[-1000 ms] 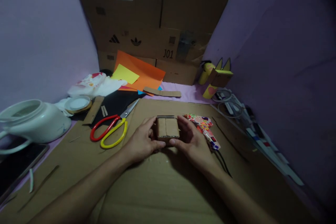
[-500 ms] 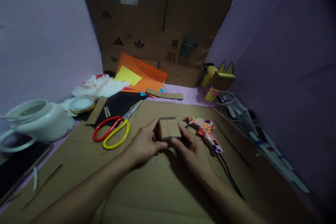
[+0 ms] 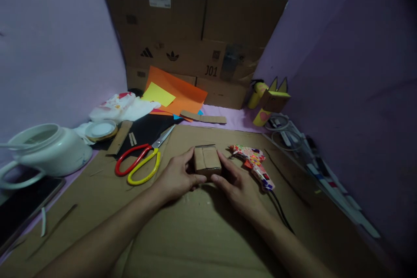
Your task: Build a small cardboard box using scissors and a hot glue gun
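A small cardboard box (image 3: pixel 207 159) is held between my two hands, low over the cardboard sheet (image 3: pixel 169 243). My left hand (image 3: pixel 178 177) is closed on its left side, thumb along the lower front edge. On the right side, my right hand (image 3: pixel 236 184) grips it, thumb at the front corner. A seam runs across the box's top, and a thin raised edge shows at its back. To the right lies a hot glue gun (image 3: pixel 256 163) in flower-patterned covering. Scissors (image 3: pixel 146 156) with one red and one yellow handle lie left of my hands.
At the left stand a white pot (image 3: pixel 48 150) and a dark phone-like slab (image 3: pixel 29 200). Orange paper (image 3: pixel 182 91) and a cardboard strip (image 3: pixel 203 117) lie at the back before a large cardboard panel (image 3: pixel 182 21). A yellow cardboard figure (image 3: pixel 275 100) and cables (image 3: pixel 288 137) are at right.
The box has shifted slightly left and tilted a little, showing more of its front face. Both hands keep their hold; the right hand has moved slightly left with it.
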{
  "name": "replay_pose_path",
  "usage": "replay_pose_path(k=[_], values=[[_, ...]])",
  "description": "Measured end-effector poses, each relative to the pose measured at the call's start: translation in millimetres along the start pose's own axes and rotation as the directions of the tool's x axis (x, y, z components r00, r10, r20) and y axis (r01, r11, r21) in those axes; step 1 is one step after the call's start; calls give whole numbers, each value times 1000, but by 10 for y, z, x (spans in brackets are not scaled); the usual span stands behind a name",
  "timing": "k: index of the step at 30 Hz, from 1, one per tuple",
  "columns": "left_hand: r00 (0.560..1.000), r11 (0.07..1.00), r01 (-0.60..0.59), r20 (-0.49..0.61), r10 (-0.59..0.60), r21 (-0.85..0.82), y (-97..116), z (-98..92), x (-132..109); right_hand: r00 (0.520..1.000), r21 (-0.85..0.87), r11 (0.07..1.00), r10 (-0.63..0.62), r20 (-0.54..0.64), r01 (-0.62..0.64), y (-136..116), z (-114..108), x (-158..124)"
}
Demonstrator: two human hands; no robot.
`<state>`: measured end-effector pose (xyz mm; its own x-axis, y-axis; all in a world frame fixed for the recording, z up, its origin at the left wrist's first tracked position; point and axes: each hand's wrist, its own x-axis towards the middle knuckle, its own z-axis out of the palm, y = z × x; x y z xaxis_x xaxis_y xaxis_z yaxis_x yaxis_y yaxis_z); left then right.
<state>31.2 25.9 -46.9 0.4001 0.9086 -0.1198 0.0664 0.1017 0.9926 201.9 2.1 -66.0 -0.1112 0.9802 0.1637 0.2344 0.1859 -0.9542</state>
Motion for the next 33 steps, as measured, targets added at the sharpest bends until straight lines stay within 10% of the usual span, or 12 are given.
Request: replay_pose_path(k=[33], values=[[990, 994, -105, 94, 107, -26, 18, -41, -16, 997, -147, 986, 79, 11, -76, -89, -49, -11]])
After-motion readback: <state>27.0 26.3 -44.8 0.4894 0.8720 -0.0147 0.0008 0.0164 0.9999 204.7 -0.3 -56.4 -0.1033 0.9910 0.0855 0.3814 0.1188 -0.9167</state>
